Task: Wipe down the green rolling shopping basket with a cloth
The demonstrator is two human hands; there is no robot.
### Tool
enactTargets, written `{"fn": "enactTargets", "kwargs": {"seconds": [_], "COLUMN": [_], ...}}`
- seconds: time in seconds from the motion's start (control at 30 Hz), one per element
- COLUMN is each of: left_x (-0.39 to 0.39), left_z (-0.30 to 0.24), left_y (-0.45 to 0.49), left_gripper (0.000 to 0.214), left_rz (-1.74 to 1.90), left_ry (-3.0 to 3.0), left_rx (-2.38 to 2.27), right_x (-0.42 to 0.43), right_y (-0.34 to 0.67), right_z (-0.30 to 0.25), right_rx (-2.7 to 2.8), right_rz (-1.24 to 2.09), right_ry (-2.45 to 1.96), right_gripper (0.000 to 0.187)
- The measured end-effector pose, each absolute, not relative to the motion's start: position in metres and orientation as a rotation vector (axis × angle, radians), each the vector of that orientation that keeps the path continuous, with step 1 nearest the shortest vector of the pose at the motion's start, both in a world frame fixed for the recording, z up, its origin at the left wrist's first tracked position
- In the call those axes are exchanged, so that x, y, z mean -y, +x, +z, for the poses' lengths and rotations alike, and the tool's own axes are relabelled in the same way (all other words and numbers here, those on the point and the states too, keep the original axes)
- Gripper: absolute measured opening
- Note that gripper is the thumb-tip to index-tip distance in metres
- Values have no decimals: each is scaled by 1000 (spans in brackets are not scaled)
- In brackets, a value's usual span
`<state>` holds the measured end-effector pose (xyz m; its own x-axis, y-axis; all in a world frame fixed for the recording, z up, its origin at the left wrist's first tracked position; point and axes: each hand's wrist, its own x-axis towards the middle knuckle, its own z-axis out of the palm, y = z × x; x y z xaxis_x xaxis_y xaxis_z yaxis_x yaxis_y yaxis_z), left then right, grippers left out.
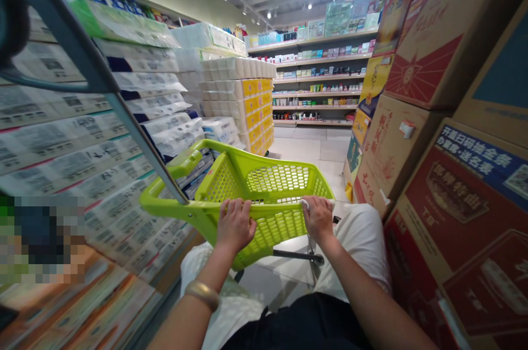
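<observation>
A lime-green shopping cart stands right in front of me, its basket turned sideways across my knees. My left hand is wrapped over the near rim, left of the middle, and a gold-coloured bangle sits on that wrist. Farther right on the same rim, my right hand is closed too, with a small white thing like tissue showing at its fingers. Through the slots, the basket's inside shows no goods. A grey handle on a metal pole rises from the cart's left end.
Stacked paper packs line the left side. Tall cartons stand close on my right. Past the cart, tiled floor leads to shelves of small goods. A blurred patch covers the lower left.
</observation>
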<state>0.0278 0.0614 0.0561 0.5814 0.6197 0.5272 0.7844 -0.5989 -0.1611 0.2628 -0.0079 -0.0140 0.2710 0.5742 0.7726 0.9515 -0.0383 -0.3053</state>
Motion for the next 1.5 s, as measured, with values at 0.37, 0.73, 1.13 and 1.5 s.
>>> {"fn": "enactTargets", "kwargs": {"seconds": [0.37,0.73,1.13,1.5], "left_x": [-79,-85,-30,-31], "left_z": [62,59,27,28], "left_y": [14,13,83,81], "left_gripper": [29,50,39,41], "left_rz": [-534,-644,-598,-538], "left_ry": [-2444,-2400,-2853,-2900], "left_rx": [1120,1203,1028,1030], "right_x": [12,16,37,45], "right_y": [261,244,222,241], "right_z": [-16,-19,-18,-19], "right_rx": [1433,1386,1555,1502], "right_rz": [-543,-511,-439,-467], "right_ry": [-1738,-1778,-1682,-1665], "right_gripper": [25,24,24,26]}}
